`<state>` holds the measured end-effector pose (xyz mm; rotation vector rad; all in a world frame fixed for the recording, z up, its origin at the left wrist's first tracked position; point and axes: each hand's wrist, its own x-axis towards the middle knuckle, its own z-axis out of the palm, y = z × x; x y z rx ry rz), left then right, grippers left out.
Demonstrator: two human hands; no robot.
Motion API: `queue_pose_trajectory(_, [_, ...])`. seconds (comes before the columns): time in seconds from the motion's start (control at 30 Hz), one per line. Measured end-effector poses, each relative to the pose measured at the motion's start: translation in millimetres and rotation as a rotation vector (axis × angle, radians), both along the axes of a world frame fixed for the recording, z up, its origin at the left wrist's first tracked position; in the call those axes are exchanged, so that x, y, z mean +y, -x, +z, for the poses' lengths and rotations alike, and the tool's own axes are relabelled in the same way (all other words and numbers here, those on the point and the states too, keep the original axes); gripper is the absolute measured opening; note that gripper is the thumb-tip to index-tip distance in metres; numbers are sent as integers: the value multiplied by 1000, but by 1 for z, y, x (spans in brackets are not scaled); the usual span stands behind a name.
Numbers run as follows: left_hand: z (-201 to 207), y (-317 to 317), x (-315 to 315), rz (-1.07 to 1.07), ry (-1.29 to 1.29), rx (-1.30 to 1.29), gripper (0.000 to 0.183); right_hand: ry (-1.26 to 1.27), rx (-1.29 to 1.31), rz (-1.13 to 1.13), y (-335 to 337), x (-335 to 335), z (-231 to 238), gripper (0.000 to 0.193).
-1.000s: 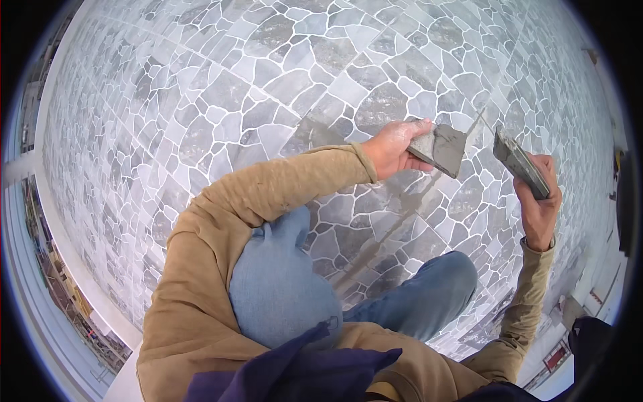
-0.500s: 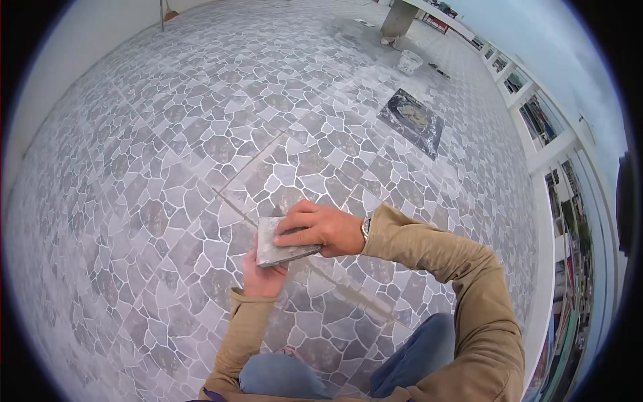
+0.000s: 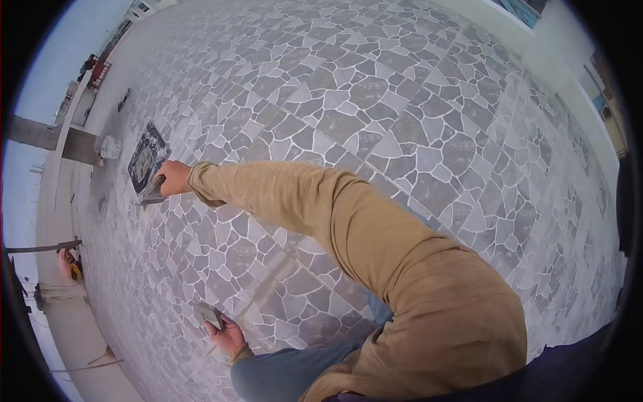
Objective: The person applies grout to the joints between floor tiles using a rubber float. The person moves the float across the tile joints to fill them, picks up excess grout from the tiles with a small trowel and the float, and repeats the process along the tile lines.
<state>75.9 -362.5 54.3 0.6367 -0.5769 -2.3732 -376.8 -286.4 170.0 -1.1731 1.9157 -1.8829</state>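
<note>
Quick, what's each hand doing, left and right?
Left hand: closed, holding a small grey plate.
Right hand: closed, holding a flat grey slab.

Tiled floor (image 3: 429, 141) bears a board (image 3: 138, 173) and bucket (image 3: 110, 148).

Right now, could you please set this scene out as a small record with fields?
Left hand: grips a small flat grey slab
Right hand: grips a thin grey slab by the near edge of the black board; contact unclear
Board surface: smeared with mortar
Beyond the board: white bucket
Floor: grey stone-patterned tiles, white outlines
</note>
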Motion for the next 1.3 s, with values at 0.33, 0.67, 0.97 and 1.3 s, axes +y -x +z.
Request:
queue_pose_trajectory(0.33, [33,-74,40,114,-76,-173,40,252,-722,732,-64,-34,72,27])
queue_pose_trajectory(0.67, [35,-284,41,636,43,-96,37,-307,589,967,-332,-91,-34,35])
queue_pose_trajectory(0.97, [-36,-440,40,849,74,-72,41,-605,1234,715,-460,-174,-207,29])
queue_pose_trajectory(1.3, [-69,-480,-9,737,58,-65,41,-593,1044,815,-575,-72,-218,35])
